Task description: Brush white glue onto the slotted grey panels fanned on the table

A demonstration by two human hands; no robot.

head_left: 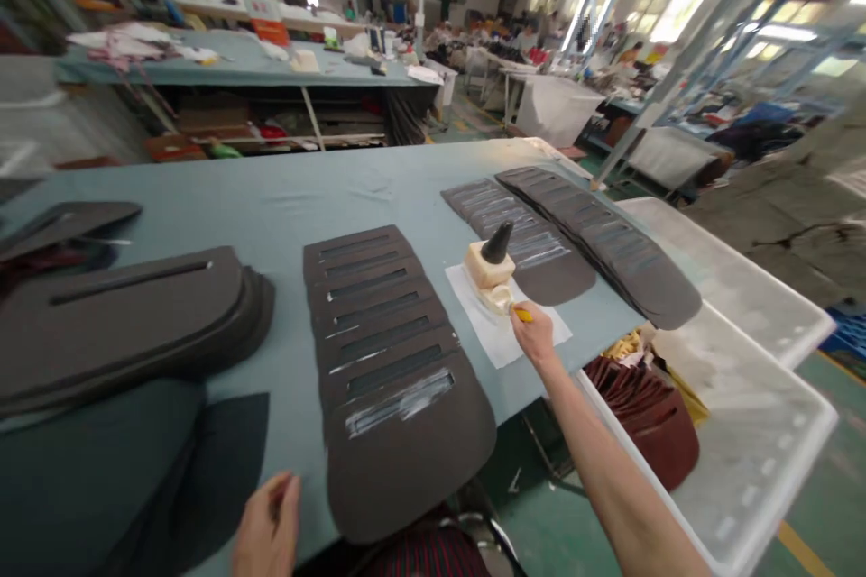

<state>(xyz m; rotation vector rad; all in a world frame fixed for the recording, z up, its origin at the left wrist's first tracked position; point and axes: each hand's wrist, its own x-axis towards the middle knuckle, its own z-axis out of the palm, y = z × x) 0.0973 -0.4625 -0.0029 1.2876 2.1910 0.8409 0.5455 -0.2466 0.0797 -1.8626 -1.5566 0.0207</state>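
My right hand (pixel 533 332) is closed around a small yellow-handled brush (pixel 522 315). Its tip meets a shallow dish of whitish paste (pixel 499 297); the bristles do not show clearly. Behind the dish stands a cream block-shaped container with a black cone-shaped top (pixel 498 243), on a white sheet (pixel 491 338). Left of the sheet lies a stack of dark grey slotted panels (pixel 412 478), the nearest slot smeared with wet white paste. At the bottom edge, my left hand (pixel 267 527) has curled fingers beside that stack; whatever they hold, if anything, is hidden.
More slotted panels lie at the right, one group pasted (pixel 558 275) and another stack (pixel 609 248) at the table edge. Thick dark pieces (pixel 135 315) and dark sheets (pixel 230 451) cover the left. White plastic bins (pixel 764 451) stand at the right, with brown-red pieces (pixel 649 424) inside.
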